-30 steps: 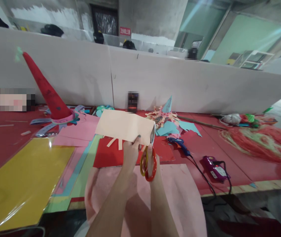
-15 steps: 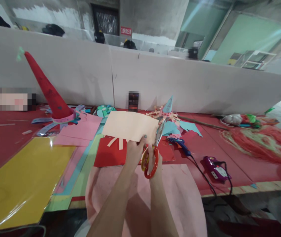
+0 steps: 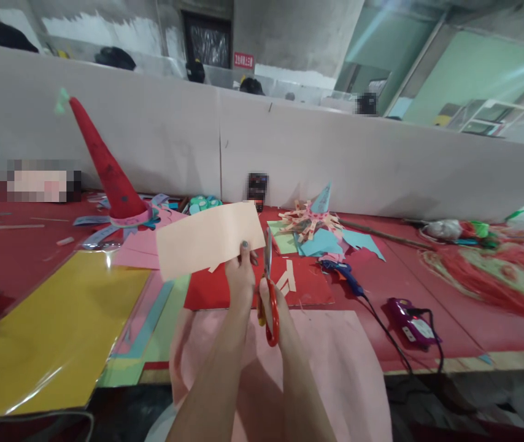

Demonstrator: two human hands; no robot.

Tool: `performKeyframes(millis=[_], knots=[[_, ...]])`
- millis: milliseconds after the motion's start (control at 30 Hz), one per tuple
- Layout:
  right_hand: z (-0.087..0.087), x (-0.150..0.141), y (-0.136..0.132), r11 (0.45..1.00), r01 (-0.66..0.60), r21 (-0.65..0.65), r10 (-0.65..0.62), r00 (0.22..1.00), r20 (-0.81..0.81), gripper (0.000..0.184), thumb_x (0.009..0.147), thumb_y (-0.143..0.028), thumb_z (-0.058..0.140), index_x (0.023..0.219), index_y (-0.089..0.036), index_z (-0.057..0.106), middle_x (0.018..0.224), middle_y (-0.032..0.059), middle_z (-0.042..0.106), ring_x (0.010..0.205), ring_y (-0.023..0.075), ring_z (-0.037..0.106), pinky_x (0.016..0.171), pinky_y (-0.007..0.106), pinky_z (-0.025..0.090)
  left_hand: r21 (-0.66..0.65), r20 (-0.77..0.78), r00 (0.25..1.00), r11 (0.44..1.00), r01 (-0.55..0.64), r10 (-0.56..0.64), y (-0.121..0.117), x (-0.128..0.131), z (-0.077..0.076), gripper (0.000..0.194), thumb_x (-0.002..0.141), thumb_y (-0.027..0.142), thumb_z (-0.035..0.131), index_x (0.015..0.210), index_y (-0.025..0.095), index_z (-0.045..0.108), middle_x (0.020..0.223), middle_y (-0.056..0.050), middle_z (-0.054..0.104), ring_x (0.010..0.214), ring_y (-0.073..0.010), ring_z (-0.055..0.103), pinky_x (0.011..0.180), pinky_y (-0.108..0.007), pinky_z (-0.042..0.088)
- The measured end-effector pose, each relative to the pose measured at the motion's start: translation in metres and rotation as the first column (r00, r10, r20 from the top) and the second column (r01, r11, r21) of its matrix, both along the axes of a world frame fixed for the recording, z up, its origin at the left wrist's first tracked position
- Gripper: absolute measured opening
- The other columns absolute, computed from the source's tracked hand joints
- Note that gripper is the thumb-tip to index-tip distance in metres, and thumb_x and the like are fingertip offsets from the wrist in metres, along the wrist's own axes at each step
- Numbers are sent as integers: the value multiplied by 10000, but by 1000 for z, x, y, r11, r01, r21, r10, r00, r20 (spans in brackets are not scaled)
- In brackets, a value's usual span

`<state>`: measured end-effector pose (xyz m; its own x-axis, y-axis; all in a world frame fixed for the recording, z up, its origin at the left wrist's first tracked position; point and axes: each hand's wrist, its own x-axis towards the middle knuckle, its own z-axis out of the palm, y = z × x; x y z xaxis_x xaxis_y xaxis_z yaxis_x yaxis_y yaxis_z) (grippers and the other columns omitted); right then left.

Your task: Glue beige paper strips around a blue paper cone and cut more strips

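My left hand pinches a cream sheet of paper near its lower right edge, thumb on top. In my right hand are scissors with red and yellow handles, blades pointing away from me. The blades stand just right of the paper's right edge, apart from it. Beneath both hands lies a red sheet, and several cut cream strips rest on it.
On the left are a red cone hat and a yellow sheet. A small blue cone hat, a glue gun, a purple device with cords and red-green fibres lie right. A white partition stands behind.
The cream paper has moved left and tilted, away from the scissors. My right hand with the scissors has shifted slightly left. The view has turned a little, and strips show right of the blades.
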<state>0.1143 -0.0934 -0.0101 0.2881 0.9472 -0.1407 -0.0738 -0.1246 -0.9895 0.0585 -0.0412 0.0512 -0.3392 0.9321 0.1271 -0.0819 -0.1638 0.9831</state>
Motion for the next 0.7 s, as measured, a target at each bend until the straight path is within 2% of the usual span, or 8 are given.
performKeyframes(millis=[100,267,500,700], knots=[[6,4,-8,997,-66,27,65,998,16,369,761,-524,510,757,-159,560,453,-52,409,383,73,393,360,171,309,25,38,999,999,-36,35,4,-3,-7,342,767,469,490,574,187,499,558,2,548,536,-123,510,595,-233,409],[16,8,-18,989,-125,73,121,991,60,262,715,-413,587,662,-163,526,530,-34,454,496,84,429,452,179,346,43,75,996,997,-58,55,8,-8,-11,315,790,417,473,583,181,508,538,12,524,538,-118,501,598,-229,413],[23,10,-18,989,-122,78,111,985,133,206,740,-357,555,674,-164,525,578,-21,472,571,105,444,521,204,360,-40,-66,997,999,-31,28,3,-8,-4,345,787,424,483,551,176,526,533,-15,558,537,-132,522,584,-239,405],[17,11,-12,992,-109,69,92,973,213,269,770,-396,508,623,-173,477,551,-19,432,562,109,421,522,216,352,-44,-119,992,999,33,-38,5,-7,-11,347,768,481,492,652,166,579,620,-47,613,597,-163,559,618,-267,422]])
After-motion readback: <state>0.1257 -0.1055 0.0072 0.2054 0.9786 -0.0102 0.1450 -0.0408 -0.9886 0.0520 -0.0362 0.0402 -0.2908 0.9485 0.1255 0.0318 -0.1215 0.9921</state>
